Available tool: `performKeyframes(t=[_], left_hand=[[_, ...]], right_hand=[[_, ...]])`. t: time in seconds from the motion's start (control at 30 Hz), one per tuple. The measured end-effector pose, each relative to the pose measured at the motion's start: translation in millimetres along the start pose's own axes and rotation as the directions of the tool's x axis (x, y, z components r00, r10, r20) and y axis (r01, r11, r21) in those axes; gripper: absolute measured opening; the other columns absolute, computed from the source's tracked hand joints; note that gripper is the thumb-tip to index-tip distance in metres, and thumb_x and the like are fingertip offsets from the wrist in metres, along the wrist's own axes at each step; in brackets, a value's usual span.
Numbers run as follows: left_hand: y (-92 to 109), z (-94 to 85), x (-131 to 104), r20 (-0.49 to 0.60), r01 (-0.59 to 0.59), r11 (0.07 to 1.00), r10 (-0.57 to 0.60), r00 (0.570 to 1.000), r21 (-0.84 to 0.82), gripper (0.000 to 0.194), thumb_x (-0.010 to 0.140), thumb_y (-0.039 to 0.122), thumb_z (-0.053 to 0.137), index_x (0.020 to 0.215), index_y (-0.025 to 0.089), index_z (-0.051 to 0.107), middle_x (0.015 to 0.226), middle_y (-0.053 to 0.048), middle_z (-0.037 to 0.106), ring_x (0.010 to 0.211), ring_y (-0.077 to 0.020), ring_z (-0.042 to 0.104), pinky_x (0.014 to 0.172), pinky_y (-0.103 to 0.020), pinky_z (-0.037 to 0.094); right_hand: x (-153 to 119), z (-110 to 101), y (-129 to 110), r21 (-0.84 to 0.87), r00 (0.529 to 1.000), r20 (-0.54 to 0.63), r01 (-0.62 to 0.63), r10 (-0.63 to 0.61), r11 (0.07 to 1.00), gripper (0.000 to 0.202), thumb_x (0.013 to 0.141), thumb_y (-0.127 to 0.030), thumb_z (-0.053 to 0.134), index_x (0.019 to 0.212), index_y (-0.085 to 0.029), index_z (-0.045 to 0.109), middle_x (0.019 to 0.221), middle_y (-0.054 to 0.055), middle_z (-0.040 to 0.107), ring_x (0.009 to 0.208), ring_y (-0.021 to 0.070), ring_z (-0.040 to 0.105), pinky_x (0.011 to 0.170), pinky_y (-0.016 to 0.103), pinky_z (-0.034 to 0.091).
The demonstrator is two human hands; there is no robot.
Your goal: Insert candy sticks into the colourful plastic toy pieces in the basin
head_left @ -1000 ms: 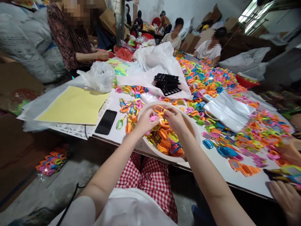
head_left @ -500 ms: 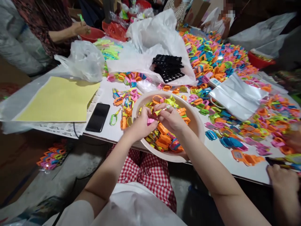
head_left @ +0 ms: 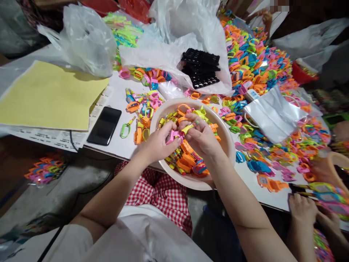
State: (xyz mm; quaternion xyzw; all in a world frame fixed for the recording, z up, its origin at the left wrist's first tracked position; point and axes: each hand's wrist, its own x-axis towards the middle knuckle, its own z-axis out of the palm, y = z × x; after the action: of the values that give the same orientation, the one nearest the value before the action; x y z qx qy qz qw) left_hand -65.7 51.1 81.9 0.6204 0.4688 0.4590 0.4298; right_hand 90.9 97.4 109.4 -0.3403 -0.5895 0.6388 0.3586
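Observation:
Over a pale plastic basin [head_left: 228, 156], my left hand [head_left: 156, 143] pinches a pink toy watch [head_left: 172, 137]. My right hand [head_left: 205, 140] grips a small yellow tube-like piece [head_left: 187, 128] whose end meets the pink watch; whether they are joined I cannot tell. Beneath both hands, the basin holds orange toy watches [head_left: 187, 160], several yellow-green patterned pieces and other coloured plastic parts. Left of the basin lie more small coloured parts, among them a green loop-shaped piece [head_left: 125, 130].
A black phone [head_left: 104, 125] and yellow sheet [head_left: 51, 98] lie left. Behind the basin are black plastic trays [head_left: 200, 69] on white plastic. Toy watches heap to the right around a silvery pouch [head_left: 275, 116]. Another person's hand [head_left: 302, 209] is at lower right.
The view has tilted down and shifted. My hands have turned slightly, so the pink watch and yellow piece show more clearly. At right, a co-worker's hands and an orange-rimmed container have come into view.

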Motion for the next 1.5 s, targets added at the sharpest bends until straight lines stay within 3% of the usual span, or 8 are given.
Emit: performKeyframes(t=[0.3, 0.53, 0.67, 0.93, 1.2, 1.37, 1.5], left_hand=[[-4, -3.0, 5, 0.083, 0.036, 0.999, -0.032, 0.996, -0.040, 0.019, 0.080, 0.038, 0.048, 0.077, 0.020, 0.046, 0.070, 0.001, 0.050, 0.067, -0.0146, 0.049, 0.063, -0.027, 0.041], [-3, -0.2, 9, 0.113, 0.098, 0.993, -0.105, 0.988, 0.060, 0.021, 0.079, 0.038, 0.051, 0.070, 0.019, 0.048, 0.062, 0.003, 0.050, 0.060, -0.0130, 0.047, 0.056, -0.025, 0.038], [-3, -1.8, 9, 0.145, 0.072, 0.997, -0.075, 0.987, 0.028, 0.021, 0.080, 0.038, 0.049, 0.072, 0.019, 0.048, 0.064, 0.002, 0.049, 0.062, -0.0134, 0.047, 0.058, -0.026, 0.038], [-1, 0.4, 2, 0.033, 0.058, 0.994, -0.061, 0.998, 0.093, 0.028, 0.073, 0.045, 0.062, 0.079, 0.020, 0.052, 0.062, 0.003, 0.047, 0.056, -0.0117, 0.042, 0.054, -0.025, 0.032], [4, 2.6, 0, -0.023, 0.024, 0.987, -0.020, 1.000, 0.158, 0.021, 0.076, 0.038, 0.058, 0.072, 0.018, 0.051, 0.061, 0.004, 0.049, 0.056, -0.0102, 0.043, 0.054, -0.023, 0.031], [6, 4.7, 1, -0.038, 0.018, 0.982, -0.011, 0.999, 0.186, 0.018, 0.076, 0.034, 0.057, 0.071, 0.018, 0.051, 0.058, 0.004, 0.048, 0.053, -0.0092, 0.042, 0.051, -0.022, 0.030], [2, 6.1, 3, -0.100, 0.025, 0.992, -0.013, 0.995, 0.122, 0.020, 0.080, 0.039, 0.055, 0.084, 0.020, 0.055, 0.066, 0.003, 0.054, 0.059, -0.0114, 0.049, 0.056, -0.023, 0.037]], right_hand=[[-5, -6, -8, -0.118, 0.997, 0.073, 0.040, -0.032, 0.992, 0.050, 0.070, -0.052, 0.071, 0.110, -0.028, 0.052, 0.087, 0.001, 0.060, 0.086, 0.0179, 0.060, 0.074, 0.035, 0.053], [-5, -8, -12, -0.091, 0.995, 0.097, 0.020, -0.011, 0.996, 0.051, 0.067, -0.050, 0.074, 0.108, -0.027, 0.055, 0.082, 0.001, 0.061, 0.080, 0.0173, 0.061, 0.072, 0.033, 0.052], [-5, -8, -12, -0.074, 0.995, 0.095, 0.013, -0.006, 0.997, 0.051, 0.067, -0.047, 0.076, 0.106, -0.025, 0.053, 0.082, 0.001, 0.061, 0.081, 0.0172, 0.061, 0.072, 0.033, 0.053], [-11, -2, -15, -0.246, 0.987, 0.037, 0.160, -0.156, 0.956, 0.040, 0.071, -0.043, 0.074, 0.097, -0.026, 0.048, 0.090, 0.002, 0.055, 0.090, 0.0171, 0.059, 0.076, 0.031, 0.053], [-13, -1, -16, -0.304, 0.970, 0.087, 0.242, -0.226, 0.921, 0.038, 0.074, -0.038, 0.072, 0.097, -0.026, 0.044, 0.092, 0.002, 0.054, 0.089, 0.0152, 0.059, 0.074, 0.028, 0.053], [-11, -6, -13, -0.326, 0.968, 0.132, 0.244, -0.212, 0.913, 0.037, 0.080, -0.042, 0.066, 0.106, -0.026, 0.046, 0.096, 0.003, 0.056, 0.092, 0.0153, 0.059, 0.076, 0.029, 0.054], [-5, -11, -8, -0.329, 0.966, 0.130, 0.253, -0.221, 0.910, 0.050, 0.080, -0.049, 0.063, 0.122, -0.032, 0.041, 0.106, 0.004, 0.056, 0.095, 0.0171, 0.059, 0.079, 0.033, 0.053]])
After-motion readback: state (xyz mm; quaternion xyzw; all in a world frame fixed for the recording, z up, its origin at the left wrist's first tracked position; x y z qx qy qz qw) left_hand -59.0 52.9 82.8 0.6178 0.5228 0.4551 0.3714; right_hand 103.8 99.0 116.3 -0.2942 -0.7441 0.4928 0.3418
